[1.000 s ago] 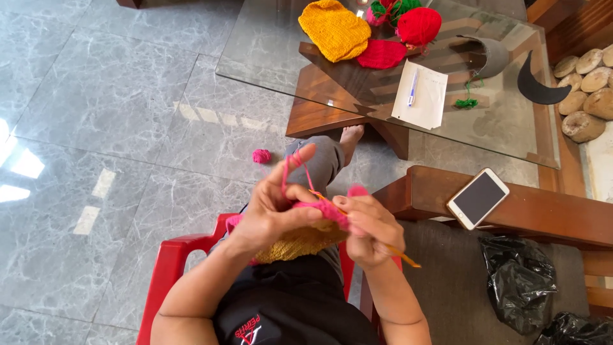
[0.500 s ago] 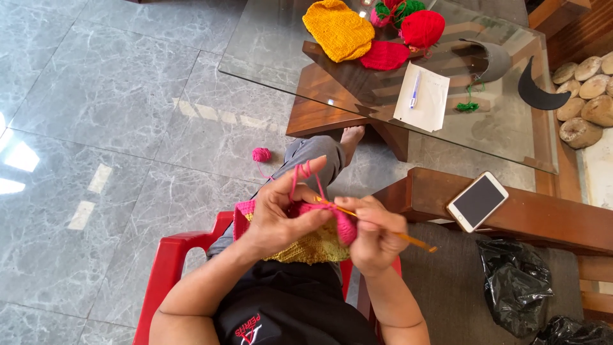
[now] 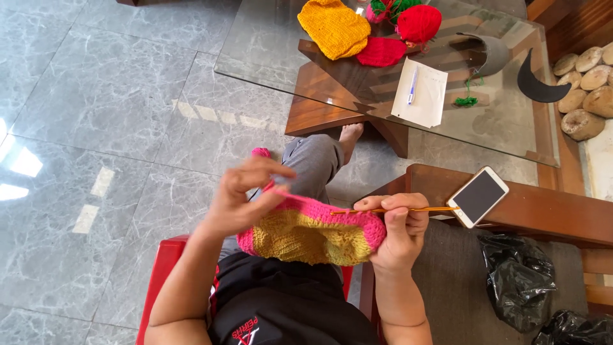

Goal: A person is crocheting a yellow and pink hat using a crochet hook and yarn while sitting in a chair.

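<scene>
Here I look down from the head camera at a person who sits on a red plastic chair (image 3: 167,268) and works on a crocheted piece (image 3: 311,235). The piece is yellow in the body with a pink band along its upper edge, and it lies over the lap, stretched between the two hands.

The left hand (image 3: 242,199) is lifted a little above the pink edge. Its fingers are curled, and thumb and forefinger pinch the pink yarn (image 3: 276,189) close to the edge of the piece. The picture is a bit blurred there, so I cannot tell how the strand runs further. A small ball of pink yarn (image 3: 260,152) lies on the grey tiled floor (image 3: 96,102), just beside the person's knee.

The right hand (image 3: 397,231) is clenched on the right end of the piece and also grips an orange crochet hook (image 3: 396,209). The hook lies almost level, with its long end pointing to the right, toward a white phone (image 3: 477,196) that rests on a wooden armrest (image 3: 549,214).

In front of the person stands a glass table (image 3: 268,45). On it I see a yellow knitted piece (image 3: 333,27), red yarn pieces (image 3: 418,22), a sheet of paper (image 3: 421,94) with a blue pen (image 3: 412,86) on it, and a bit of green yarn (image 3: 466,100). Black plastic bags (image 3: 514,281) lie low on the right.
</scene>
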